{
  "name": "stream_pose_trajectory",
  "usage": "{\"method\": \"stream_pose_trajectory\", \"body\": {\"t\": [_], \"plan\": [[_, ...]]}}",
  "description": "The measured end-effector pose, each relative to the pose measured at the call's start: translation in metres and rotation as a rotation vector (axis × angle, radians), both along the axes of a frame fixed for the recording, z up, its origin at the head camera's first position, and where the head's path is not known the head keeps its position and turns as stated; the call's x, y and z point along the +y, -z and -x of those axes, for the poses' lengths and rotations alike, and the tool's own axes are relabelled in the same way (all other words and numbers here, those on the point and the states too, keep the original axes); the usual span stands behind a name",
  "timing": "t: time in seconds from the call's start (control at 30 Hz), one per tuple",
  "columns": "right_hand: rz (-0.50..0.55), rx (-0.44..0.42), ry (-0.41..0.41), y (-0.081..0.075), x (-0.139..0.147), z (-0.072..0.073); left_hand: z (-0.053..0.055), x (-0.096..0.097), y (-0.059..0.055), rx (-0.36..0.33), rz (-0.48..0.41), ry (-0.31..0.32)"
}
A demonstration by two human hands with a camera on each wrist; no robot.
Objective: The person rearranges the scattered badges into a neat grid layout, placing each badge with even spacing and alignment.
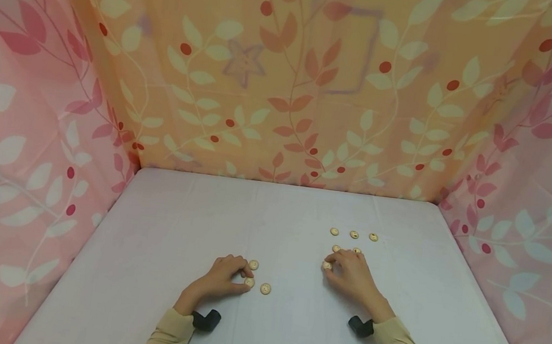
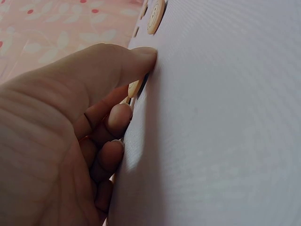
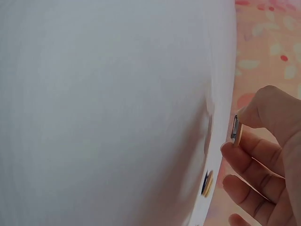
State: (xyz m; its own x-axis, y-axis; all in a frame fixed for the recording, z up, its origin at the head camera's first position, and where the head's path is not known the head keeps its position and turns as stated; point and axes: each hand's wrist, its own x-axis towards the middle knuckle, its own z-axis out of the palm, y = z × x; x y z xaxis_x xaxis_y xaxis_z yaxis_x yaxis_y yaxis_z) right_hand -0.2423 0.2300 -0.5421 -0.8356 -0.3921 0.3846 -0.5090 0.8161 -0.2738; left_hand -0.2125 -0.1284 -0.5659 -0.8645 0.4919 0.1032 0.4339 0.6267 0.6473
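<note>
My left hand (image 1: 225,275) rests on the white table and pinches a round wooden badge (image 1: 249,282) between thumb and fingers. In the left wrist view the thumb partly hides that badge (image 2: 134,88). Two similar badges lie close by, one beyond the fingers (image 1: 253,264) and one to the right (image 1: 265,289). My right hand (image 1: 352,272) holds another wooden badge (image 1: 327,266) by its edge. The right wrist view shows this badge (image 3: 238,134) raised off the table, with a silvery metal fitting on its back.
Beyond the right hand lie three badges in a row, the middle one (image 1: 354,235) among them. Two more, one on the left (image 1: 336,248), are partly covered by that hand. Patterned cloth walls (image 1: 286,82) close off the table's back and sides.
</note>
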Motion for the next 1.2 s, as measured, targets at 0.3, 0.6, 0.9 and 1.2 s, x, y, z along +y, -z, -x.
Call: {"method": "stream_pose_trajectory", "body": {"t": [0.3,0.6,0.9,1.2], "plan": [[-0.012,-0.016,0.058,-0.006,0.021,0.001,0.0,0.0,-0.002,0.005,-0.001,0.008],[-0.007,-0.034,0.123,-0.008,0.043,0.006,0.0,0.0,-0.001,-0.016,-0.007,0.009],[0.006,-0.04,0.215,-0.009,0.067,0.012,0.0,-0.001,-0.003,-0.016,-0.014,0.012],[0.038,-0.058,0.287,-0.009,0.09,0.016,-0.001,0.0,-0.003,-0.017,-0.009,0.004]]}}
